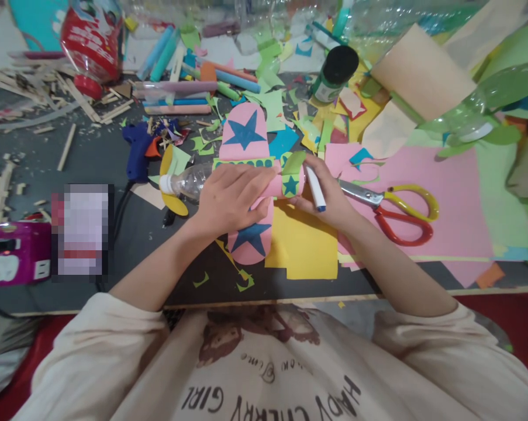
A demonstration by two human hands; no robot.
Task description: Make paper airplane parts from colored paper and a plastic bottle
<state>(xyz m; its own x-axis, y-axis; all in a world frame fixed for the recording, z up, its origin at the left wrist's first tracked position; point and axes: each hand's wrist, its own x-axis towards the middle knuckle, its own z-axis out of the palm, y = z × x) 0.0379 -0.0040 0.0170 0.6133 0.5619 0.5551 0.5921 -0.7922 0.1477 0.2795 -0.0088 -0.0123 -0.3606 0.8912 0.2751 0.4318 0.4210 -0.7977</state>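
A toy plane made from a clear plastic bottle (193, 182) lies across the middle of the table, its white cap (166, 184) to the left with a yellow paper propeller (180, 204) behind it. Pink paper wings (258, 151) with dark blue stars stick out on both sides. My left hand (233, 196) is wrapped over the bottle's pink-covered body. At the tail, a green band with a blue star (290, 186) and a green fin (294, 165) show. My right hand (327, 196) is closed there, with a white marker (315, 190) between its fingers, blue end down.
Scissors (373, 199) with yellow and red handles lie on pink paper (452, 199) at right. Yellow paper (311, 245) lies below the plane. A blue glue gun (137, 149) is at left, near wood sticks (66, 146). Markers, paper scraps and a black-capped jar (334, 73) stand behind.
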